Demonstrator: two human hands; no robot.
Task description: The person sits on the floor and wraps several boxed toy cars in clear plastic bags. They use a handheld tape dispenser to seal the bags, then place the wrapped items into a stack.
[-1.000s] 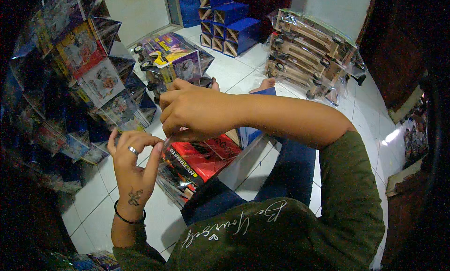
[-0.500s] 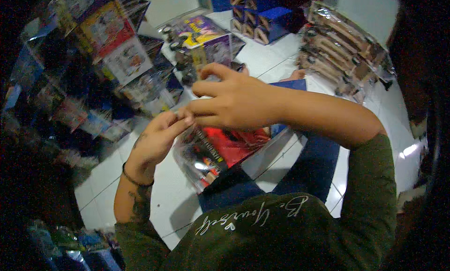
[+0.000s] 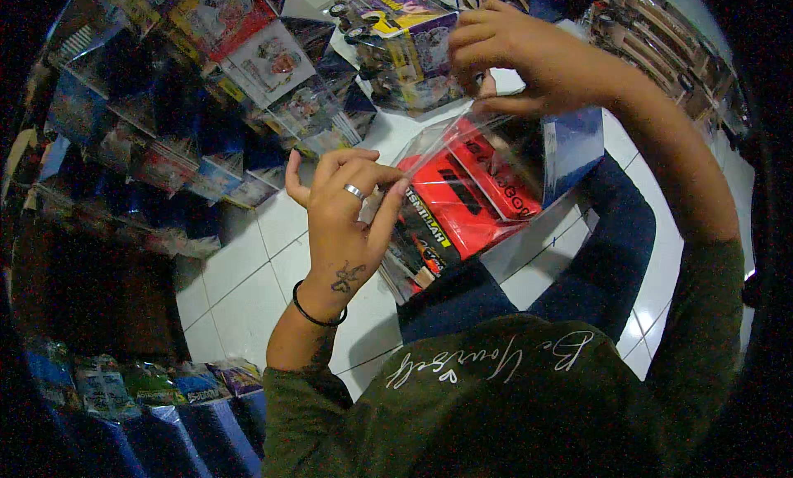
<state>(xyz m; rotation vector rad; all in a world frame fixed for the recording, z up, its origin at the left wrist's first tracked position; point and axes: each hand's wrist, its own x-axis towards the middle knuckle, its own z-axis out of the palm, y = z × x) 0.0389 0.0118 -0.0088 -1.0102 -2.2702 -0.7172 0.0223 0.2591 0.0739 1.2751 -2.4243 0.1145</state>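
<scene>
A clear-wrapped box with a red toy truck inside rests across my lap, tilted, with a black and yellow printed strip along its near left side. My left hand pinches the edge of the clear plastic film at the box's far left side, between thumb and forefinger; the other fingers are raised. Over the far right corner of the box, my right hand is curled, with a taut edge of the film running up to its thumb. Its exact grip is partly hidden and slightly blurred.
Stacked packaged toys rise at the left. Another boxed toy truck stands ahead on white tiles. Bagged brown wooden pieces lie at the far right. More wrapped packages line the lower left.
My hands have moved apart: the right has gone up and right from beside the left. A taut film edge now shows between them. The view has shifted, so everything sits differently.
</scene>
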